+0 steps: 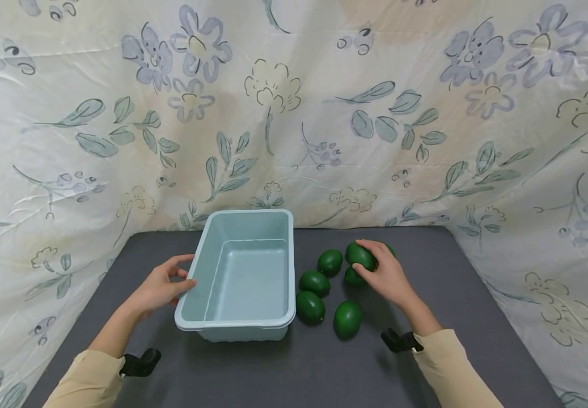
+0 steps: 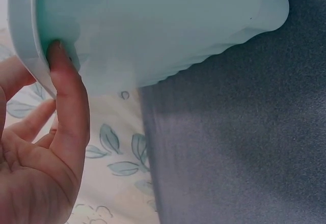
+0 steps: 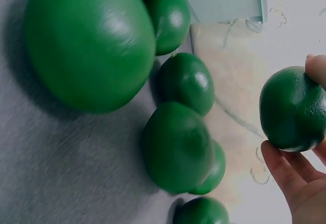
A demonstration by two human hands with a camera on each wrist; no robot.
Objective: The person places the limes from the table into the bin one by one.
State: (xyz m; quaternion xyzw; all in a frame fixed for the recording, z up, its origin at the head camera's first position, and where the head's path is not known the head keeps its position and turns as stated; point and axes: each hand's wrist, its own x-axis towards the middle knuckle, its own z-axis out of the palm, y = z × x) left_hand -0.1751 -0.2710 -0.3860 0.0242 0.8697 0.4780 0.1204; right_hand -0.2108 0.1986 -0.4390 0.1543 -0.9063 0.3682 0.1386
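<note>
A pale blue-green plastic basin (image 1: 253, 283) stands left of the middle of the table. My left hand (image 1: 163, 285) grips its left rim, and the left wrist view shows a finger (image 2: 69, 102) against the outer wall under the rim (image 2: 25, 35). My right hand (image 1: 386, 275) holds a glossy green avocado (image 3: 293, 109) between thumb and fingers, raised above the others. Loose avocados lie to the right of the basin, among them a front one (image 1: 347, 320), one beside the basin wall (image 1: 310, 307) and one farther back (image 1: 330, 263). Another avocado (image 1: 355, 277) is partly hidden below the held one.
A dark grey cloth (image 1: 324, 374) covers the table. Behind and at both sides hangs a floral curtain (image 1: 304, 141). Each wrist wears a black strap with a camera, such as the left strap (image 1: 140, 362).
</note>
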